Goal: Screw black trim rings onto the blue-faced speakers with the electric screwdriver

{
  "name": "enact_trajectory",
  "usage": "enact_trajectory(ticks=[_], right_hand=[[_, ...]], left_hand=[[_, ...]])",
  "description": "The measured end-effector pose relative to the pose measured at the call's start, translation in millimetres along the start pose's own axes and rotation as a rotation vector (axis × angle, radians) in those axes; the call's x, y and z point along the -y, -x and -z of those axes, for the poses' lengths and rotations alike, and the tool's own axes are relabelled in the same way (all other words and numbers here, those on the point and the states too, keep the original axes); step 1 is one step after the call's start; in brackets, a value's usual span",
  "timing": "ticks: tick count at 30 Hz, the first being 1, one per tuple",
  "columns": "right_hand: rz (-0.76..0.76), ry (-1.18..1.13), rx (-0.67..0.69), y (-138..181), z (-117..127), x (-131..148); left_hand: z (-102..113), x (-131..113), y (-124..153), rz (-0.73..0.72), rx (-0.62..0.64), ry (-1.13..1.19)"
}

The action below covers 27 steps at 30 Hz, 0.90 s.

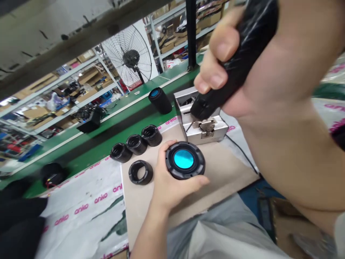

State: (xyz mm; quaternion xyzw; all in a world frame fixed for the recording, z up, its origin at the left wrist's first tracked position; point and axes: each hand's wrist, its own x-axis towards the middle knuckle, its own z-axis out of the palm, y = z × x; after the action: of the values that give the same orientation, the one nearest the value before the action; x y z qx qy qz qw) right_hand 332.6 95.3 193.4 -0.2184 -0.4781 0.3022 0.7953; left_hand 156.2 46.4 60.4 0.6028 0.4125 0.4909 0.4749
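My left hand [171,190] is wrapped round a black round speaker [199,163] with a shiny blue disc in its upturned end, above the cardboard sheet [229,169]. High on the right, my right hand [229,61] grips a black electric screwdriver [237,64] that slants down to the left. The screwdriver's nose is over a silver screw feeder [194,136], and its thin bit shows against the metal; whether it touches a screw is too small to tell. Several black ridged rings [137,144] sit left of the speaker, one of them [132,175] apart and nearer me.
Another black speaker [163,102] with a blue end stands on the green bench [107,138] behind the rings. A dark box [90,120] and a black round part [52,175] lie further left. A cable [241,153] runs from the feeder. A fan [130,57] and shelves are beyond.
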Motion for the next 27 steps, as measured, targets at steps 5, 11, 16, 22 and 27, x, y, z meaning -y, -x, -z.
enact_trajectory(ticks=[5,11,16,22,27], right_hand=[[-0.279,-0.158,0.368,11,-40,22],[-0.236,-0.232,0.585,16,-42,-4],[-0.113,-0.247,0.589,30,-47,-11],[-0.276,-0.075,0.556,41,-60,-2],[-0.324,-0.065,0.594,40,-62,-3]], left_hand=[[-2,-4,0,0.006,0.016,-0.008],[-2,-7,0,-0.038,0.053,0.037],[-1,-6,1,-0.057,0.039,-0.005],[-2,-6,3,-0.021,0.07,0.06],[-4,-8,4,-0.022,0.059,0.111]])
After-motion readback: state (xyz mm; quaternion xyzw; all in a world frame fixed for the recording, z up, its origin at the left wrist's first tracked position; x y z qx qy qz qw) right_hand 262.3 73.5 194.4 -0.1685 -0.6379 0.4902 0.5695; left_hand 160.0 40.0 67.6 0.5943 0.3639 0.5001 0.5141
